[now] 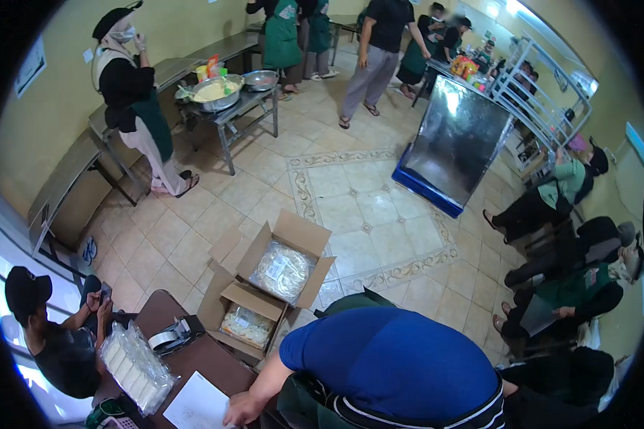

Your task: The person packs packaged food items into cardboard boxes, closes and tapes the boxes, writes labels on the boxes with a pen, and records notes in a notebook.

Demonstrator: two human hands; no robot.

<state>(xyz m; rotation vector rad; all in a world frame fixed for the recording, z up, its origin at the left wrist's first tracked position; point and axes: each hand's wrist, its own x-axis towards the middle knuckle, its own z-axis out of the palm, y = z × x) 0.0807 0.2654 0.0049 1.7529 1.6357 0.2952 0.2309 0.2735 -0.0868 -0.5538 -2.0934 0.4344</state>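
Note:
Neither of my hands can be made out in this view. A person in a blue shirt [408,357] bends over at the bottom, and that person's hand [243,409] rests on the edge of a white sheet of paper [197,402] with faint marks. The paper lies on a brown table [161,312]. Beside it are clear plastic packs with white contents [134,366] and a tape dispenser [173,336]. Two open cardboard boxes stand beyond the table; one holds a large plastic-wrapped pack [283,272], the other a similar pack [247,323].
At left, a seated person [50,336] holds a phone. A masked person [132,107] stands near a metal table [247,107] bearing large bowls. A metal-topped piece [461,136] with a blue base and a metal rack [537,93] stand upper right. Several people line the right side.

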